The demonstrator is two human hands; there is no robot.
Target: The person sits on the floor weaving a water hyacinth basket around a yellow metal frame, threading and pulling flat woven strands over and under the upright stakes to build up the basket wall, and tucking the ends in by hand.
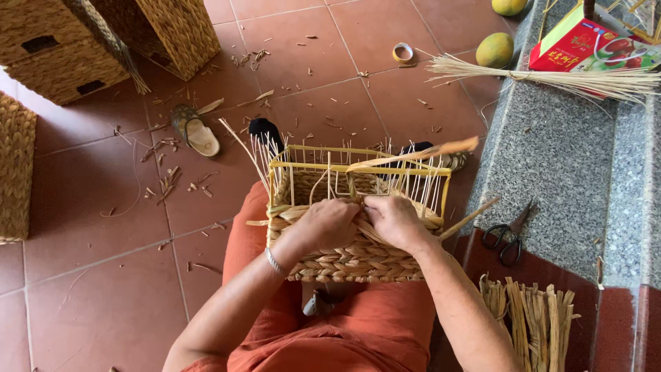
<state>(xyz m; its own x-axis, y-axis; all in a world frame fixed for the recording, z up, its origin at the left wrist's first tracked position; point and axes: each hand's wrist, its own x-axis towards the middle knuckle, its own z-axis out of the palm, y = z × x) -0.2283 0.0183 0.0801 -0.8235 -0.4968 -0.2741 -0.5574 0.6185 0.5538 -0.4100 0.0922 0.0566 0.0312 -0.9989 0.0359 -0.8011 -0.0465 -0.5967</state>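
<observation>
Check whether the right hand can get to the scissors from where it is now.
Probably yes. The scissors lie bare on the stone step, on the same side as the right hand, with only a loose straw between them. But that hand is pressed on the basket weave and must let go first.

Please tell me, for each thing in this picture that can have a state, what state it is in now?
basket: half woven, lower wall braided, upper frame bare
left hand: pressing on the woven rim
right hand: gripping a strand at the rim
scissors: closed, lying on the stone step
tape roll: lying flat on the floor
sandal: off the foot, on the tiles
</observation>
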